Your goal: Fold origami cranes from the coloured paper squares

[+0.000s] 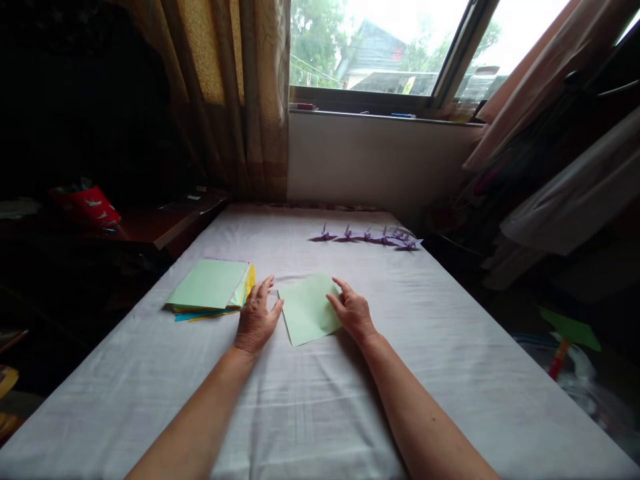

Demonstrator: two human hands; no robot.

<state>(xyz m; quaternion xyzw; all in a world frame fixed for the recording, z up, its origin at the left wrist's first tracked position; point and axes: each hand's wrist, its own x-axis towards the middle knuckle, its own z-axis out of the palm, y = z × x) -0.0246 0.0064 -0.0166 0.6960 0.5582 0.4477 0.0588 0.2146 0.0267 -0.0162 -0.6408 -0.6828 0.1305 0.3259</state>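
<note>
Hands, left (256,319) and right (353,312), rest open-fingered beside smooth square green paper (309,309).

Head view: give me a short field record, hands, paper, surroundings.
surface: table with white cloth
left hand: flat on the cloth, fingers at the left edge of the green sheet
right hand: resting on the right edge of the green sheet
green sheet: single, lying flat between the hands
paper stack: coloured sheets, left of the left hand, green on top
paper cranes: purple, in a row at the far side
background: window, curtain
</note>
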